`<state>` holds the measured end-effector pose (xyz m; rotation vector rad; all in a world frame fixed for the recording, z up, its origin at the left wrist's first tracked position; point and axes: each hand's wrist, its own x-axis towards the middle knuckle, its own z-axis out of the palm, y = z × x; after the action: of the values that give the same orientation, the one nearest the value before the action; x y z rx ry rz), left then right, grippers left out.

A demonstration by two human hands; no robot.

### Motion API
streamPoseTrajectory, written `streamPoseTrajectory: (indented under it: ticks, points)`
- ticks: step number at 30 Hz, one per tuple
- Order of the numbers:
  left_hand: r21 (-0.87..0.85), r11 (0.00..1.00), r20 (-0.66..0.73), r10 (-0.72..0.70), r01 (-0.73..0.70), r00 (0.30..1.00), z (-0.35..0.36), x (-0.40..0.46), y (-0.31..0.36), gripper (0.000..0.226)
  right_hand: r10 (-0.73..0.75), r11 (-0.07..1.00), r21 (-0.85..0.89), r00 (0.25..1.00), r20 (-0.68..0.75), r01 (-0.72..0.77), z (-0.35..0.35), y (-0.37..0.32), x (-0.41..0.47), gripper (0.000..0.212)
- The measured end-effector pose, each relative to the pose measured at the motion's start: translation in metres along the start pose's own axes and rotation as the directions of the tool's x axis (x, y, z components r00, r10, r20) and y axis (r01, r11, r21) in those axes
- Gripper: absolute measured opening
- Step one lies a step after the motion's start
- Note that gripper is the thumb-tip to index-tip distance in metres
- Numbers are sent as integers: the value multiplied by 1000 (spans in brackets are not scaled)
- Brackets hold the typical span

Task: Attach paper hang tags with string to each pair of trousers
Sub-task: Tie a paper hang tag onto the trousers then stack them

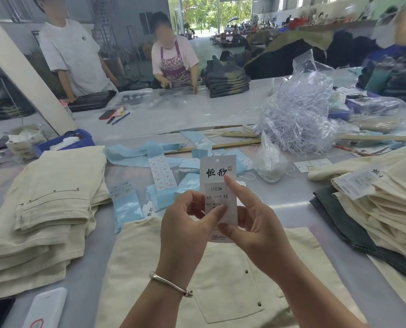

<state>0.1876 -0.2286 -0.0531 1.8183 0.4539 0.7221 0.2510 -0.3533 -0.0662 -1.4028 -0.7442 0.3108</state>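
We hold the hang tag [217, 185] upright above the cream trousers [221, 275] lying near us on the table [91, 256], our left hand [185, 223] and right hand [251, 223] both pinching its lower half with curled fingers, likely to keep its punched hole free for string. Blue label strips [135, 152] litter the table beyond, trouser stacks flank us, and the heap of clear plastic ties [296, 114] lies far right, nothing blocking it.

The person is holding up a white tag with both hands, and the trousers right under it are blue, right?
Not quite. The head view shows both the left hand and the right hand holding the white tag, but the trousers right under it are cream, not blue. The blue things are paper strips farther back on the table.
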Motion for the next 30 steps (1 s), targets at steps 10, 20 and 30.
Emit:
streamPoseTrajectory:
  ticks: [10,20,30]
  points:
    - [81,988,-66,138,-132,988,11,-11,-2,37,-53,997,54,997,-51,56,3,-3,-1,84]
    - [-474,843,261,-142,255,955,-1,-3,-2,64,-10,998,59,993,-120,17,-1,1,-6,78]
    - [-452,869,391,-10,201,920,3,-10,-12,23,282,835,527,946,-163,-159,-11,-2,9,75]
